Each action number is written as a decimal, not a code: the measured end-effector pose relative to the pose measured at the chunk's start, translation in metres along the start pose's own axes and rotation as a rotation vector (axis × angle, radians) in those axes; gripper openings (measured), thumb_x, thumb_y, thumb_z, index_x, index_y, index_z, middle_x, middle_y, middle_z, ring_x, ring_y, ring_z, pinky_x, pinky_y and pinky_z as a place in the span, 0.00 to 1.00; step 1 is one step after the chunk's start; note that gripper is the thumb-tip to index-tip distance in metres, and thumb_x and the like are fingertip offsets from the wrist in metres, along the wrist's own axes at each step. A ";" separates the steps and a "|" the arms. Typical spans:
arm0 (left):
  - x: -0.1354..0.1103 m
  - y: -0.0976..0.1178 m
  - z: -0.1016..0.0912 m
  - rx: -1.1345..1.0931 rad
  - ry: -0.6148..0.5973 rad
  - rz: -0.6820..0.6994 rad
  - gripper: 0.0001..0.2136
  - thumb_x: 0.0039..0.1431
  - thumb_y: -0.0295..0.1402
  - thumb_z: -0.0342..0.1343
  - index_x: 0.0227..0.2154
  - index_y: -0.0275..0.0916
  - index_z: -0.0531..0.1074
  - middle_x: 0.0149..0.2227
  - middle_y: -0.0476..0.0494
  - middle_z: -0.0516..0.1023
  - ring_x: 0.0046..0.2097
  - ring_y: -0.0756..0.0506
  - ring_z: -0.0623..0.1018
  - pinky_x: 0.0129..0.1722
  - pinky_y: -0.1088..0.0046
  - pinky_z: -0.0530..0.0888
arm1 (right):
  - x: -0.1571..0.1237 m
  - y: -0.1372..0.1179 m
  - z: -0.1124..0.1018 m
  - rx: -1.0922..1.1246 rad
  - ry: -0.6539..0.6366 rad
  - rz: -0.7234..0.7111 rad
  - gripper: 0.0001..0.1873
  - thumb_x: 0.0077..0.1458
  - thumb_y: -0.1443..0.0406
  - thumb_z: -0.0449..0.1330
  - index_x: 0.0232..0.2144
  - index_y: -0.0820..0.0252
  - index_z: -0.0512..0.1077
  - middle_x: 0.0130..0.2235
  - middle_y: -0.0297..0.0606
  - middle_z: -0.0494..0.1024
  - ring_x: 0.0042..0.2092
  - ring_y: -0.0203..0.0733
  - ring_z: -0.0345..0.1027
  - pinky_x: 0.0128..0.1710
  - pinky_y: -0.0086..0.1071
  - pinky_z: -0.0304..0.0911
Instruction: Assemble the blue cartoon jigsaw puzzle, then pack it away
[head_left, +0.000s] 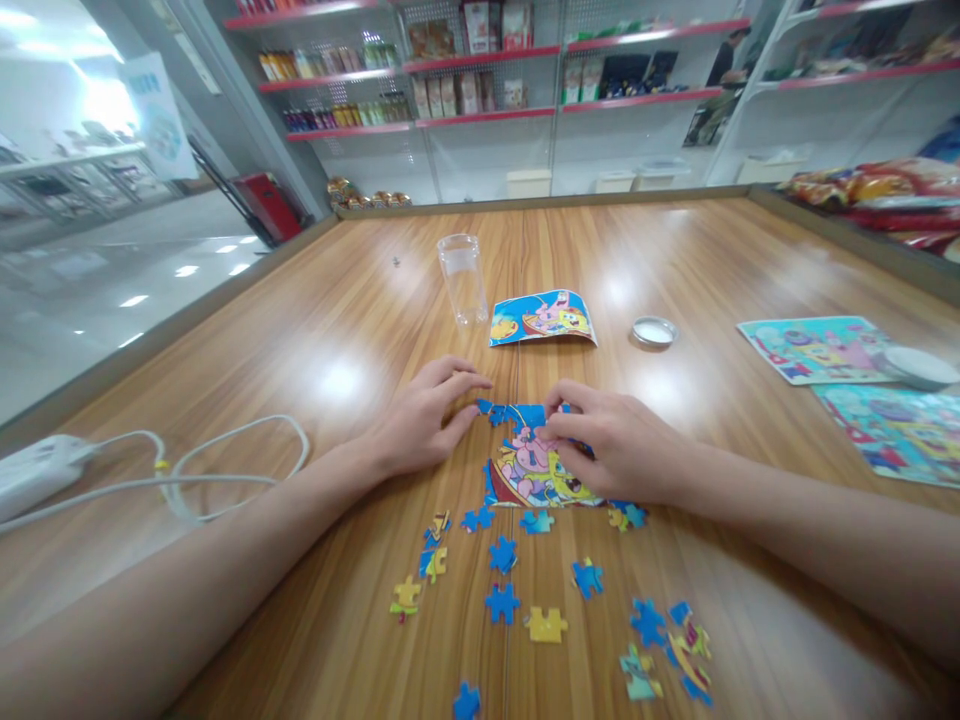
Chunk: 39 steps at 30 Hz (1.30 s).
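A partly joined cartoon jigsaw (536, 475) lies on the wooden table (315, 330) in front of me. My left hand (424, 415) rests at its upper left edge, fingers curled with the fingertips touching the top blue pieces. My right hand (611, 440) lies over the jigsaw's upper right, its fingers pinched down on a piece there. Several loose pieces (502, 602) in blue and yellow are scattered nearer to me. A printed reference picture (541, 318) of the same cartoon lies beyond the jigsaw.
A clear plastic jar (463, 280) stands upright behind the jigsaw, its lid (654, 331) lying to the right. Two more cartoon sheets (817, 348) and a white lid (919, 367) sit at right. A white power strip (34, 470) with cable lies at left. Store shelves line the back.
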<state>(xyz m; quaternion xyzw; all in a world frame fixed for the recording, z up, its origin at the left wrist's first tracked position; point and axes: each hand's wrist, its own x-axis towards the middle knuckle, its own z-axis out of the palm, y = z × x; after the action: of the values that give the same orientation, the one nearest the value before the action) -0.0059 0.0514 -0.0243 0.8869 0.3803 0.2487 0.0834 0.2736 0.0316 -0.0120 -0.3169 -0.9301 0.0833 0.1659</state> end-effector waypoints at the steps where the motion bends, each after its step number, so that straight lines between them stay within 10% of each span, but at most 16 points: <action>1: 0.000 0.001 0.000 0.003 -0.015 0.040 0.15 0.65 0.30 0.54 0.53 0.41 0.71 0.54 0.38 0.70 0.55 0.41 0.72 0.57 0.57 0.72 | 0.000 0.000 0.000 0.000 -0.002 0.001 0.13 0.63 0.65 0.52 0.37 0.60 0.77 0.45 0.43 0.71 0.35 0.37 0.65 0.34 0.33 0.57; 39: -0.006 0.005 -0.029 -0.003 -0.267 0.090 0.06 0.62 0.30 0.55 0.41 0.38 0.71 0.52 0.38 0.70 0.54 0.41 0.73 0.56 0.59 0.72 | 0.000 0.003 -0.002 0.026 -0.019 0.002 0.11 0.62 0.66 0.54 0.37 0.61 0.76 0.45 0.43 0.72 0.37 0.38 0.68 0.36 0.33 0.60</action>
<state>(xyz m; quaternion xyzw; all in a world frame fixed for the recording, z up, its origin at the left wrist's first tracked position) -0.0210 0.0427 -0.0004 0.9282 0.3252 0.1325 0.1233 0.2759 0.0340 -0.0106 -0.3151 -0.9301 0.0986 0.1611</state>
